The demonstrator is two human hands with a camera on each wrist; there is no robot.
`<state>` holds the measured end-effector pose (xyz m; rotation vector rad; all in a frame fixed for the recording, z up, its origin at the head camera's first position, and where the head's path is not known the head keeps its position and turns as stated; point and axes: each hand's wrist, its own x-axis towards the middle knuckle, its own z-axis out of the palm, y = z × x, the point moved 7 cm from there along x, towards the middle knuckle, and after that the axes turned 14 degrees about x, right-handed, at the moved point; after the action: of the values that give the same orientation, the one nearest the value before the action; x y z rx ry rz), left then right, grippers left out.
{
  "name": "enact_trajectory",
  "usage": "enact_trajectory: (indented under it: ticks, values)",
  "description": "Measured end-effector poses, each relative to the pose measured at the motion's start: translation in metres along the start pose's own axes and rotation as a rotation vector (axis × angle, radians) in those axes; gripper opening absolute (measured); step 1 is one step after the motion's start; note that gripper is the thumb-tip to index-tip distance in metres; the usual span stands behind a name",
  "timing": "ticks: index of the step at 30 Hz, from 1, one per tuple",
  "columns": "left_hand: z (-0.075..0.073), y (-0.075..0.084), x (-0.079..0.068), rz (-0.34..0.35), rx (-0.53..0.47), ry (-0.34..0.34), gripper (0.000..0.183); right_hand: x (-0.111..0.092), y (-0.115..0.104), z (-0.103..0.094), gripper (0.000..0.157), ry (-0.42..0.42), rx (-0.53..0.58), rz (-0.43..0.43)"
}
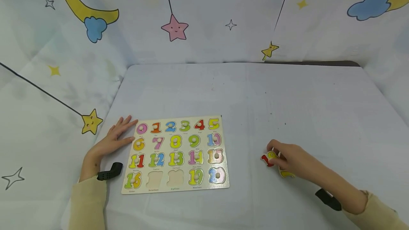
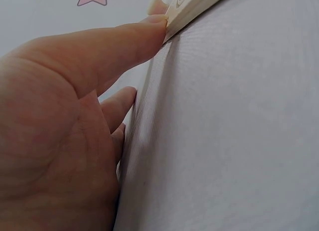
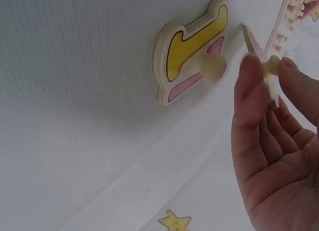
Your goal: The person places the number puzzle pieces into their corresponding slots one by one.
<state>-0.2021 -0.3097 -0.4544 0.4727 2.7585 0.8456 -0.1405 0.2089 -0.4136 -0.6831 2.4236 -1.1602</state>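
My right hand (image 1: pixel 289 157) pinches the small knob (image 3: pixel 271 65) of a wooden number piece (image 1: pixel 266 160) with a red 1 and a yellow-green digit. Seen from the right wrist, that piece is tilted nearly edge-on. Beside it on the table lies another knobbed piece (image 3: pixel 199 39), with a yellow 1 and a pink digit. At the left edge of the wooden number board (image 1: pixel 165 180), my left hand (image 1: pixel 110 141) rests with fingers extended, its thumb touching the edge. Knobbed pieces fill most of the board; two bottom-row recesses, over Seventeen and Eighteen, show bare wood.
A white cloth (image 1: pixel 243 116) covers the table, its far dark edge (image 1: pixel 326 63) showing at the back. Cloth walls printed with moons, clouds and stars, such as a pink star (image 1: pixel 174 28), stand behind and to the left and right.
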Motion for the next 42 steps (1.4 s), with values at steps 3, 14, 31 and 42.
enact_trajectory:
  ticks: [3, 14, 31, 42]
  values:
    - [0.001, 0.000, 0.000, -0.002, 0.000, -0.003, 0.064, 0.000, 0.005, -0.002, 0.018, -0.010, 0.061, 0.049]
    - [0.002, -0.005, 0.002, -0.006, -0.008, 0.005, 0.065, 0.014, -0.007, -0.014, 0.018, 0.060, 0.033, -0.048]
    - [-0.009, 0.032, -0.003, -0.015, -0.017, -0.005, 0.060, 0.052, -0.018, -0.013, 0.012, 0.123, 0.179, -0.045]
    - [0.002, -0.006, 0.003, -0.015, -0.001, -0.006, 0.065, 0.090, -0.037, 0.004, 0.009, 0.149, 0.306, -0.016]
